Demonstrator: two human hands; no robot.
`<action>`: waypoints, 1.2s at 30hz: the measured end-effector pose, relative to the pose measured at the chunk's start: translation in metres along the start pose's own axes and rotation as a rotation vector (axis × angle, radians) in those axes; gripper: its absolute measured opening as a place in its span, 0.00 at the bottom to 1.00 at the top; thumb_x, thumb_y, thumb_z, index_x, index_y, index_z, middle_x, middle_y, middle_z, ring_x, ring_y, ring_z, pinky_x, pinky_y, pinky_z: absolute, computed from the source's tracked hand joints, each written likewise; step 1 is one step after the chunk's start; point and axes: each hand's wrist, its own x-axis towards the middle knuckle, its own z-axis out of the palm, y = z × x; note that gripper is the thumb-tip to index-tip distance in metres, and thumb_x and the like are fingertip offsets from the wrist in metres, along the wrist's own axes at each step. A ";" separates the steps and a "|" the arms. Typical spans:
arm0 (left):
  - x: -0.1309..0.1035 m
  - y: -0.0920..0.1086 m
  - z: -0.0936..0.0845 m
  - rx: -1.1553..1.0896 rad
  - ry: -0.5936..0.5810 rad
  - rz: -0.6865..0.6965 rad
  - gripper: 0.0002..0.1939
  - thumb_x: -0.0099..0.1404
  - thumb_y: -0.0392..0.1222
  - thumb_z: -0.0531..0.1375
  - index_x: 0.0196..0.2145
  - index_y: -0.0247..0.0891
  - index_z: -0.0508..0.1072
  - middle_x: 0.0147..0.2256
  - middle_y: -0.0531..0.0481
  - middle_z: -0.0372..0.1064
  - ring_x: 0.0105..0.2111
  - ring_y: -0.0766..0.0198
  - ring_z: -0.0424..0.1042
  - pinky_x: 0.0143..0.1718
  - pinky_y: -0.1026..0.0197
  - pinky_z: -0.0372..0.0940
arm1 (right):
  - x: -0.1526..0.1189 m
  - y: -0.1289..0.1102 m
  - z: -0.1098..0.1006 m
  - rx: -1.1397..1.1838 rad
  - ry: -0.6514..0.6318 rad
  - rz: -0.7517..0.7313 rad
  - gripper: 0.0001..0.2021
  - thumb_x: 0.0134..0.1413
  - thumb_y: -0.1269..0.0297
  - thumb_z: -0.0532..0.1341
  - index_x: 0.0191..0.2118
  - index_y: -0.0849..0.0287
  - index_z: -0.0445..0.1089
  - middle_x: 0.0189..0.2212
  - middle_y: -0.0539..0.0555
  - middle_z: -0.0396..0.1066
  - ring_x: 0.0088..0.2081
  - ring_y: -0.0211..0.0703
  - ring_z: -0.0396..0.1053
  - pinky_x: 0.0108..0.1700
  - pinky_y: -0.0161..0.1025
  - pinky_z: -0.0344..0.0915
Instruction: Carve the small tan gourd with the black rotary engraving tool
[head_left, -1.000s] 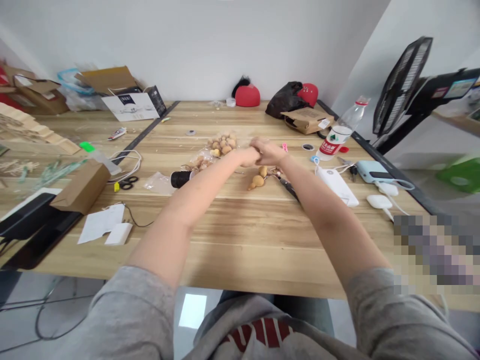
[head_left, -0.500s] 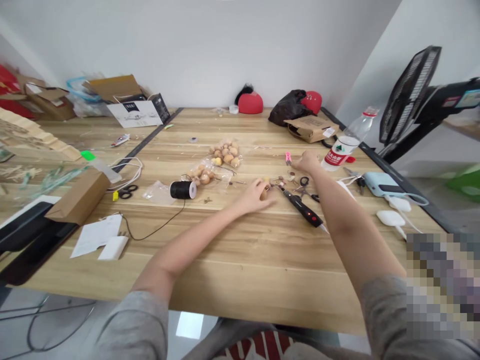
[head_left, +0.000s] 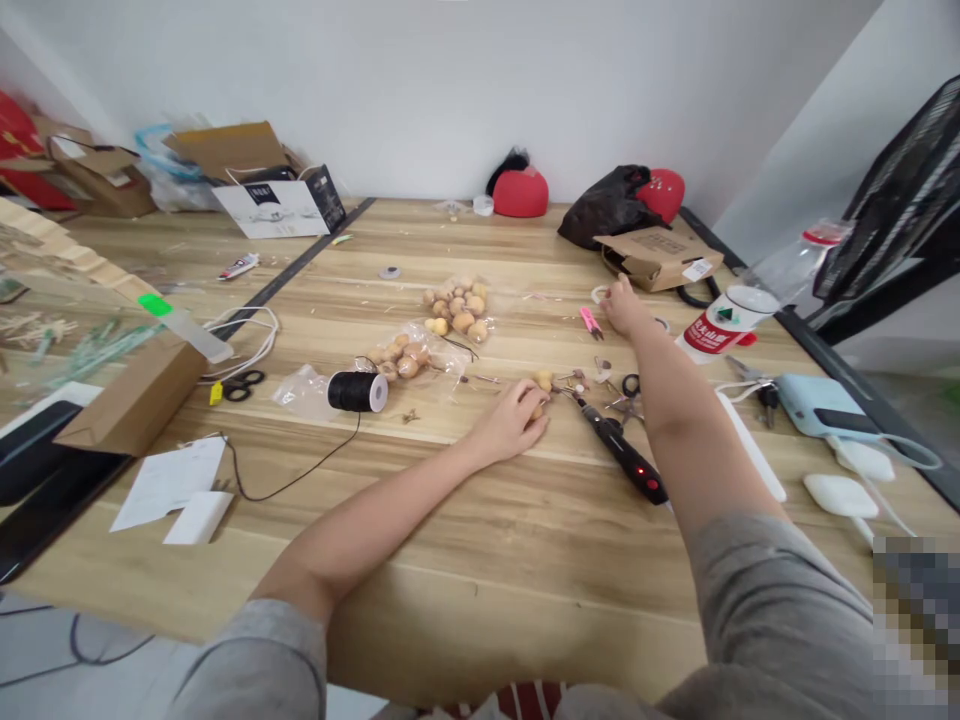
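My left hand (head_left: 511, 422) rests on the table, its fingers curled round a small tan wooden bead (head_left: 537, 411). Just beyond those fingertips lies a yellowish bead (head_left: 544, 380). Farther out, my right hand (head_left: 626, 306) is closed at the edge of a thin white ring (head_left: 598, 295), seemingly pinching it; the fingertips are partly hidden. Beside it is a pink-handled small tool (head_left: 591, 322). Between my arms lies a black pen-shaped electric tool (head_left: 624, 458) with a red light, its tip toward small loose parts (head_left: 577, 378).
Bags of wooden beads (head_left: 459, 305) and a black cord spool (head_left: 358, 391) lie left of centre. At right stand a bottle (head_left: 720, 322), an open cardboard box (head_left: 660, 255) and a blue power bank (head_left: 825, 405). Black scissors (head_left: 244, 385) and papers (head_left: 172, 480) are at left.
My right hand has moved away from me, and the white ring now shows beside its fingers. My left hand stays by the beads, fingers curled. The view has shifted slightly.
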 end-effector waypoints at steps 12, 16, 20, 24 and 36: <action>0.006 -0.007 0.001 -0.192 0.327 -0.131 0.10 0.61 0.37 0.60 0.41 0.40 0.66 0.44 0.44 0.69 0.48 0.58 0.68 0.55 0.52 0.64 | -0.100 -0.078 -0.035 0.215 0.277 -0.349 0.17 0.56 0.67 0.57 0.52 0.57 0.65 0.60 0.64 0.60 0.64 0.57 0.57 0.58 0.58 0.64; 0.007 -0.011 0.001 -0.263 0.458 -0.207 0.10 0.60 0.37 0.61 0.40 0.40 0.66 0.42 0.45 0.69 0.46 0.59 0.69 0.52 0.54 0.65 | -0.189 -0.138 -0.038 0.491 0.361 -0.411 0.13 0.55 0.66 0.59 0.47 0.53 0.67 0.51 0.60 0.67 0.55 0.55 0.68 0.44 0.50 0.75; 0.006 -0.012 0.000 -0.291 0.500 -0.239 0.10 0.60 0.39 0.62 0.39 0.40 0.66 0.42 0.45 0.69 0.47 0.59 0.69 0.52 0.54 0.65 | -0.250 -0.176 -0.016 0.718 0.444 -0.285 0.07 0.58 0.65 0.59 0.43 0.51 0.68 0.47 0.57 0.70 0.51 0.52 0.71 0.40 0.47 0.76; 0.004 -0.012 0.000 -0.338 0.485 -0.219 0.12 0.58 0.39 0.64 0.39 0.40 0.67 0.43 0.46 0.71 0.47 0.59 0.70 0.52 0.55 0.66 | -0.269 -0.180 0.004 0.717 0.544 -0.195 0.04 0.58 0.66 0.59 0.39 0.51 0.68 0.42 0.57 0.72 0.46 0.51 0.73 0.37 0.48 0.76; 0.010 -0.032 0.021 -0.483 0.494 -0.175 0.15 0.54 0.39 0.66 0.40 0.40 0.69 0.42 0.47 0.71 0.45 0.60 0.72 0.50 0.56 0.66 | -0.276 -0.160 0.010 0.466 0.615 -0.329 0.04 0.56 0.71 0.59 0.37 0.56 0.69 0.33 0.56 0.74 0.32 0.45 0.72 0.35 0.45 0.71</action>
